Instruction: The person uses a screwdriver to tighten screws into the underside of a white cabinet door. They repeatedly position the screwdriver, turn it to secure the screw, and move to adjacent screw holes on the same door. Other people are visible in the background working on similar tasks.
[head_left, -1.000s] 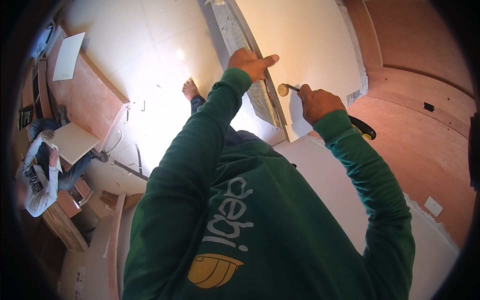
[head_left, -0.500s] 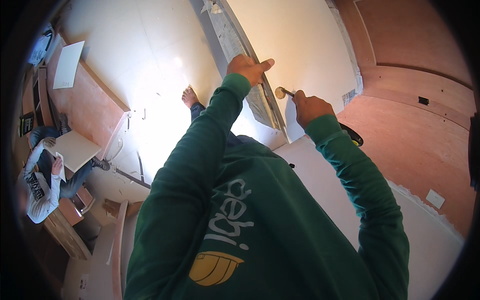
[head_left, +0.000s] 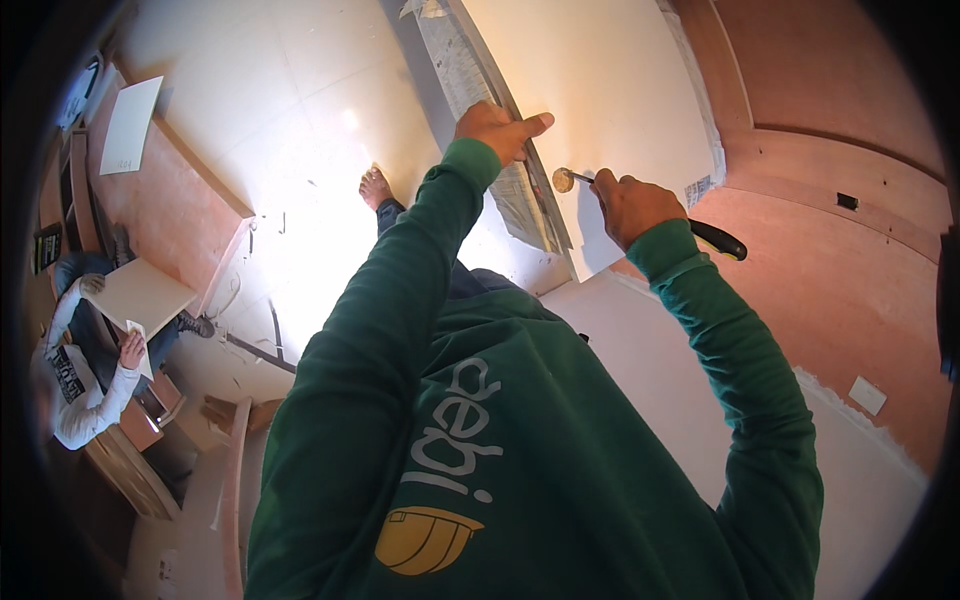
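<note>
White panel [head_left: 625, 95] with a round recess [head_left: 563, 180] near its edge: we find it in front of the body, at upper centre. Our left hand [head_left: 497, 132] pinches that edge, thumb on the face; this grip is unchanged. Our right hand [head_left: 640, 208] is closed around a black-handled hand tool [head_left: 720, 240], its thin shaft reaching the recess; we cannot tell whether the tip touches. Since half a second ago the handle has swung outward, which we judge alters the shaft's angle at the recess. Beyond, we note reddish wood panelling [head_left: 775, 255].
</note>
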